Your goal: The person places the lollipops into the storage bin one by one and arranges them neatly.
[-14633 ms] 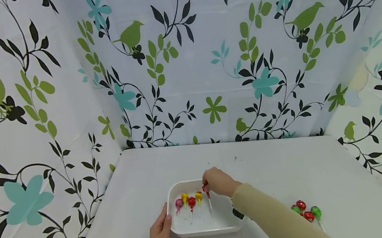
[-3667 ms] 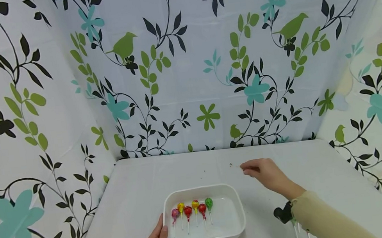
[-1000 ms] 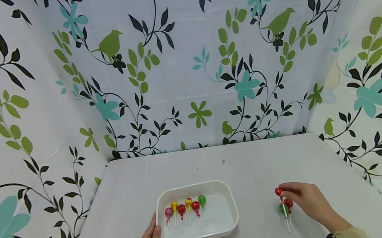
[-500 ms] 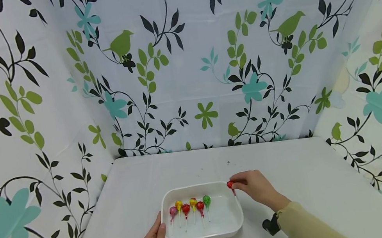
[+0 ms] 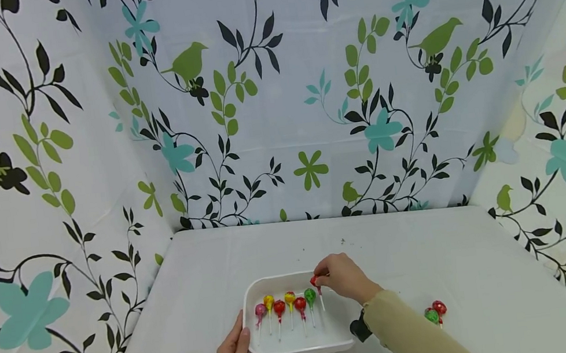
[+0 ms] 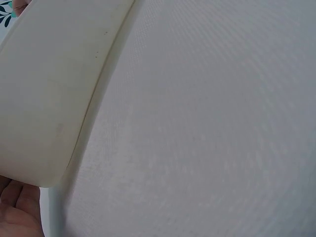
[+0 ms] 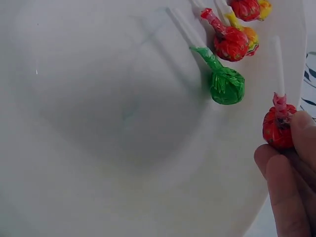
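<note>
My right hand (image 5: 344, 277) pinches a red-wrapped lollipop (image 7: 279, 126) by its head, stick hanging down, over the far right part of the white tray (image 5: 308, 349). Inside the tray a row of several lollipops lies with heads away from me: a pink one (image 5: 260, 309), yellow ones, red ones and a green one (image 7: 227, 86) nearest the held one. My left hand (image 5: 232, 351) grips the tray's left end, thumb at the rim. In the left wrist view its fingers (image 6: 22, 200) lie against the tray's outer wall.
On the white table (image 5: 209, 260), right of my right forearm, lie a red lollipop (image 5: 439, 307) and a green lollipop (image 5: 431, 315) close together. A patterned cloth (image 5: 276, 113) hangs behind and at both sides. A dark strap device (image 5: 360, 328) sits on my right wrist.
My right hand took a red lollipop from the loose ones at the right and carried it left over the tray. Earlier, a red and a green lollipop joined the row. My left hand stays on the tray.
</note>
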The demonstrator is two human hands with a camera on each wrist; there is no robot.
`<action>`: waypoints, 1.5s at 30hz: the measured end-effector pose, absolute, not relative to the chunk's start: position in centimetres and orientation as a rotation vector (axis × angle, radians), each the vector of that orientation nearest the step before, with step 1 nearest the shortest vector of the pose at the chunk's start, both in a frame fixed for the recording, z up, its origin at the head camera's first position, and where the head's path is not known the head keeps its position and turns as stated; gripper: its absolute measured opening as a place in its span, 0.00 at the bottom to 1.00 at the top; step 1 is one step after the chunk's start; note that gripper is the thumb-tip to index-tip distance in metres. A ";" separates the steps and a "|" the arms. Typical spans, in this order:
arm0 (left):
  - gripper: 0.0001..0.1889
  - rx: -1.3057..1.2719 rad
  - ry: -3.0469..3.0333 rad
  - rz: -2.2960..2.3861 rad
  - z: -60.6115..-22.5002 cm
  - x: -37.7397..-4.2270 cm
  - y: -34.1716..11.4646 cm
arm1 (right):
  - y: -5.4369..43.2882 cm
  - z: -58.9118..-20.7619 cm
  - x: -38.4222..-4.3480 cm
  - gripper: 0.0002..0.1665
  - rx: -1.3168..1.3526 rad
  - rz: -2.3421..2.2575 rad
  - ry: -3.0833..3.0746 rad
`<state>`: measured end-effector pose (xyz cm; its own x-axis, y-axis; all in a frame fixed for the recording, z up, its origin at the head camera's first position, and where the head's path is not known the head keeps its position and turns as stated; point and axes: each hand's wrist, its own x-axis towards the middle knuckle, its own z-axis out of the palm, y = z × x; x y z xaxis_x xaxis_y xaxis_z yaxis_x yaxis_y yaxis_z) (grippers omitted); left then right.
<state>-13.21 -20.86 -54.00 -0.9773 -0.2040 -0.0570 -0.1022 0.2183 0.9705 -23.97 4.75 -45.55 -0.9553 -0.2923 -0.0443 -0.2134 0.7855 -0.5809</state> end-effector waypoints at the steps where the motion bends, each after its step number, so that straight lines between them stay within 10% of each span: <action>1: 0.25 0.306 -2.386 -1.891 -54.0 -13.2 -20.9 | 4.6 -45.7 -24.1 0.09 -0.390 -0.875 2.849; 45: 0.25 0.349 -2.375 -1.932 -53.6 -13.2 -20.6 | 1.8 -46.9 -23.8 0.13 -0.267 -0.494 2.797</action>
